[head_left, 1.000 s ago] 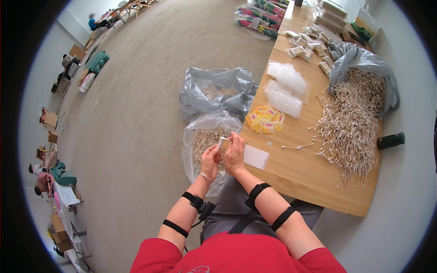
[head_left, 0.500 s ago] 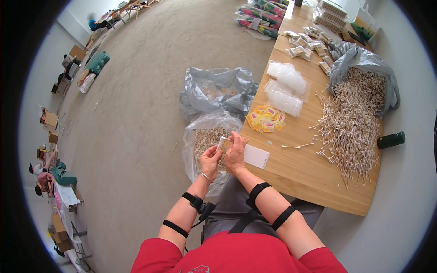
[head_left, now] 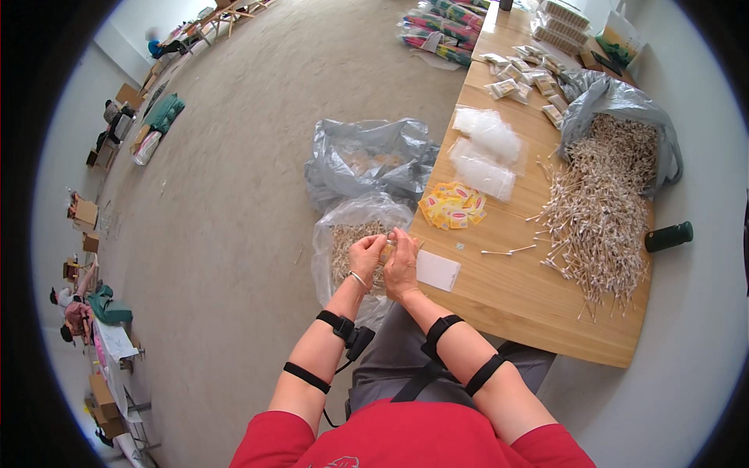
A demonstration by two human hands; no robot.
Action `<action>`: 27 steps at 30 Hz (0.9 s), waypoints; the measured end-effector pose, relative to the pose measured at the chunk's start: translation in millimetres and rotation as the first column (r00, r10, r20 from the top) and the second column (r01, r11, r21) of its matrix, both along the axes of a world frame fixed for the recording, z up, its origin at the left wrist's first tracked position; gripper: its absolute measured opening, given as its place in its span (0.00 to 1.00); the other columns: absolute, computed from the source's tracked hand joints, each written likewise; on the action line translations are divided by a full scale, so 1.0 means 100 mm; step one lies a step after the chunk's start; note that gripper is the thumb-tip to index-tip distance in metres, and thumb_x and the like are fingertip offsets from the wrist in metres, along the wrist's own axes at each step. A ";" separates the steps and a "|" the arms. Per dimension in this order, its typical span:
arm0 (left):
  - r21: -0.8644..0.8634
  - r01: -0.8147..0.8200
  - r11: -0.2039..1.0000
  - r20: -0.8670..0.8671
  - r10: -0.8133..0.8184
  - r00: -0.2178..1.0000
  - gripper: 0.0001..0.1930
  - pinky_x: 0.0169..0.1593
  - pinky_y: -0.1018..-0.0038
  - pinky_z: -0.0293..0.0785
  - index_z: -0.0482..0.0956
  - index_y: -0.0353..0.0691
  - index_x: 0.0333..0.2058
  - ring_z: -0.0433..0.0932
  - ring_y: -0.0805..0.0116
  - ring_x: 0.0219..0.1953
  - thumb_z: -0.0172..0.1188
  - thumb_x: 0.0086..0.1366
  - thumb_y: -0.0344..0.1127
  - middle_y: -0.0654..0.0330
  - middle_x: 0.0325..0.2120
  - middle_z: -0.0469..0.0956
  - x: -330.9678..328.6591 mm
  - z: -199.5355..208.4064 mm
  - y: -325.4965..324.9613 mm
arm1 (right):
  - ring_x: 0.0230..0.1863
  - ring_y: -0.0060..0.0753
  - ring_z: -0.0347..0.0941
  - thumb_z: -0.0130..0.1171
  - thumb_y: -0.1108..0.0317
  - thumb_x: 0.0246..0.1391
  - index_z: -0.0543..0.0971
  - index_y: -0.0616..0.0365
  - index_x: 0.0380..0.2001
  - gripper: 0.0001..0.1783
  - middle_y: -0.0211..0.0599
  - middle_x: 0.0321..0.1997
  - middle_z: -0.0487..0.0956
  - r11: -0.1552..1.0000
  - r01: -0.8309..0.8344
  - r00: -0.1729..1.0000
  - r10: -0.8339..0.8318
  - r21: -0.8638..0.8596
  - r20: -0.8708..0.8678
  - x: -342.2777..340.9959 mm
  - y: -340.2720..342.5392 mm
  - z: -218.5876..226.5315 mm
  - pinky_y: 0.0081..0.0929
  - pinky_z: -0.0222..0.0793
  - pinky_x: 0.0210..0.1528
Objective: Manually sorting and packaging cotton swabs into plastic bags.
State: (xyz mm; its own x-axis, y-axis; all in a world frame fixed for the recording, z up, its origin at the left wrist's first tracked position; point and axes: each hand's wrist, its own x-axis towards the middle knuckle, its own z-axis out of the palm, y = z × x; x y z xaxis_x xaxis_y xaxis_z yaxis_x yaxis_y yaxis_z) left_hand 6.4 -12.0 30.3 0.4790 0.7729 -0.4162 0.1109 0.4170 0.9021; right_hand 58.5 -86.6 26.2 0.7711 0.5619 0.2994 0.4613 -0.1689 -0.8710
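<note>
My left hand [head_left: 365,257] and my right hand [head_left: 401,265] are together just off the table's left edge, pinching a small clear packet [head_left: 387,252] with a yellowish label. Fingers cover most of it. Under my hands an open plastic bag [head_left: 321,265] full of cotton swabs stands on the floor. Right beside my right hand, a white card [head_left: 438,270] lies on the table. A little farther off is a heap of yellow labels [head_left: 452,206], with clear plastic sleeves [head_left: 491,144] behind it.
A large pile of cotton swabs [head_left: 597,226] spills from a grey bag [head_left: 663,132] on the wooden table [head_left: 515,312]. A dark green bottle [head_left: 669,237] lies by the wall. Filled packets [head_left: 523,74] sit farther back. Another grey bag [head_left: 331,168] stands on the floor.
My left hand has moved up and slightly right, fingertips now at the packet's top end. The packet is more hidden between my hands than before.
</note>
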 end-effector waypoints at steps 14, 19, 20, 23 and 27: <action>-0.222 0.034 0.974 0.276 0.030 0.961 0.18 0.43 0.77 0.76 0.71 0.36 0.49 0.77 0.75 0.37 0.60 0.60 0.27 0.63 0.39 0.78 -0.33 -0.13 -0.21 | 0.54 0.49 0.64 0.44 0.79 0.47 0.65 0.60 0.53 0.25 0.44 0.44 0.73 0.998 -0.061 0.993 0.060 0.003 -0.099 0.03 -0.03 0.00 0.49 0.44 0.66; -0.168 0.139 0.976 0.146 -0.115 0.983 0.13 0.38 0.79 0.74 0.74 0.38 0.46 0.77 0.76 0.34 0.56 0.64 0.35 0.65 0.35 0.78 -0.27 -0.02 -0.05 | 0.51 0.48 0.67 0.41 0.81 0.53 0.65 0.61 0.53 0.23 0.45 0.42 0.76 0.999 -0.035 0.997 0.034 -0.009 -0.072 0.03 -0.05 0.03 0.48 0.45 0.65; -0.219 0.163 0.962 0.085 -0.148 0.985 0.12 0.36 0.80 0.73 0.76 0.39 0.45 0.76 0.77 0.33 0.54 0.66 0.38 0.66 0.34 0.78 -0.21 0.02 0.00 | 0.51 0.48 0.67 0.41 0.81 0.53 0.65 0.61 0.53 0.23 0.45 0.42 0.76 1.000 -0.027 0.997 0.026 -0.011 -0.070 0.05 -0.05 0.02 0.48 0.45 0.65; 0.007 0.229 0.973 -0.130 -0.226 0.965 0.13 0.34 0.81 0.71 0.78 0.41 0.41 0.75 0.79 0.31 0.51 0.68 0.43 0.67 0.32 0.78 -0.06 -0.02 0.05 | 0.52 0.50 0.67 0.41 0.82 0.53 0.64 0.61 0.54 0.23 0.46 0.44 0.75 0.999 -0.034 0.996 0.035 0.016 -0.079 0.01 -0.04 0.02 0.48 0.46 0.65; 0.190 0.182 0.965 -0.035 -0.178 0.983 0.13 0.34 0.82 0.70 0.78 0.39 0.39 0.72 0.80 0.30 0.54 0.67 0.42 0.67 0.31 0.77 -0.01 -0.20 0.04 | 0.62 0.56 0.58 0.45 0.76 0.54 0.63 0.63 0.55 0.23 0.55 0.54 0.68 0.998 -0.035 0.995 0.039 0.042 -0.091 -0.03 0.01 -0.01 0.51 0.42 0.66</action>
